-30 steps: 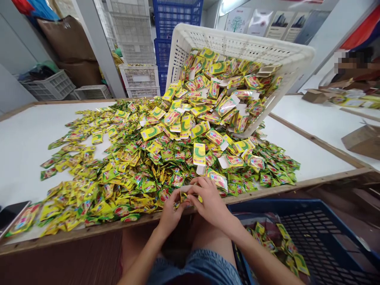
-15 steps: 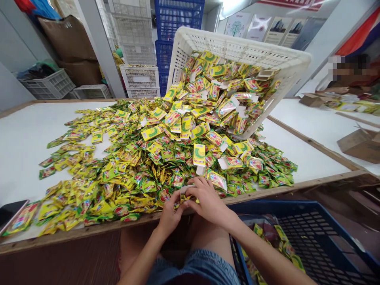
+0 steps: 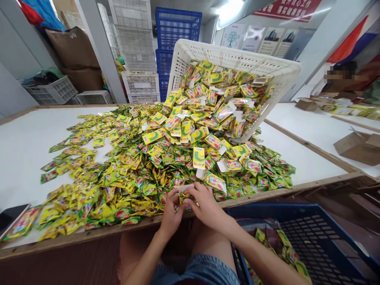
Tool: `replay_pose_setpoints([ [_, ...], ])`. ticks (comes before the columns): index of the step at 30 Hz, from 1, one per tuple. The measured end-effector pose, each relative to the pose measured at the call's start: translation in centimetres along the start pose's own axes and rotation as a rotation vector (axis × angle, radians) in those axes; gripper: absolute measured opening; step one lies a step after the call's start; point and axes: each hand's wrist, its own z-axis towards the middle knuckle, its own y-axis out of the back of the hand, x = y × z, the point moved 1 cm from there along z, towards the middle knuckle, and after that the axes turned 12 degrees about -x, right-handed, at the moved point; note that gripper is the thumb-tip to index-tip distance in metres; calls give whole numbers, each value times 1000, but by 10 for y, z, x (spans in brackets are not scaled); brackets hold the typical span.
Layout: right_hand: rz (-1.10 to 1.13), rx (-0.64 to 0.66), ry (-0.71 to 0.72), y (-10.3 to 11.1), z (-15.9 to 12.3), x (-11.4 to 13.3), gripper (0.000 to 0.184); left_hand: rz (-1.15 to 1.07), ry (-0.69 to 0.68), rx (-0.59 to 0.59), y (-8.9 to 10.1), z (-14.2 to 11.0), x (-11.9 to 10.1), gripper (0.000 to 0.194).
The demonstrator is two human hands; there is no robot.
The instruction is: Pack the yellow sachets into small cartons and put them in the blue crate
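Between my two hands, at the table's front edge, is a small carton (image 3: 184,189) with its white flap raised. My left hand (image 3: 171,213) is closed on its left side. My right hand (image 3: 205,202) curls over its right side, thumb and fingers pressed to it. Yellow shows inside the carton's mouth, but my fingers hide most of it. Just beyond my hands lies a heap of small yellow and green sachets (image 3: 127,170). Flattish yellow cartons, one of them standing out (image 3: 198,158), lie on top of the heap, several with white flaps open.
A white basket (image 3: 237,50) lies tipped on the heap, spilling cartons. A blue crate (image 3: 276,209) with filled packs stands low at my right. A phone (image 3: 12,217) lies at the table's left front. Cardboard boxes (image 3: 358,146) and another person (image 3: 341,77) are at the right.
The view has tilted up slightly, so the table sits a little lower. The carton's white flap stands more upright and shows more. Both hands keep their hold on the carton.
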Motion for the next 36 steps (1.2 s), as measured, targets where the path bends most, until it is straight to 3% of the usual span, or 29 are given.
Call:
replay_pose_setpoints([
  [3,328,-183,-119,-11,-16,-15,26,44,-74,-126,0,-4,11,40],
  [6,478,-259,-136,-21,-27,-26,20,113,-153,-71,0,-5,13,40],
  [10,461,-223,-36,-26,-26,-30,18,116,-186,118,2,3,-5,29],
  [14,454,-206,-28,-24,-20,-26,19,128,-200,170,4,14,-27,20],
  [22,483,-318,-239,-21,-14,-19,8,97,-149,45,1,15,-35,20],
  [24,481,-312,-217,-22,-15,-22,9,91,-152,46,1,15,-33,18],
  [30,407,-316,28,-28,-23,-37,12,92,-145,83,6,19,-39,13],
  [32,429,-325,24,-30,-25,-38,13,71,-129,62,4,18,-40,12],
  [36,486,-463,-107,-34,-28,-38,19,-72,-23,-57,-1,12,-37,19],
])
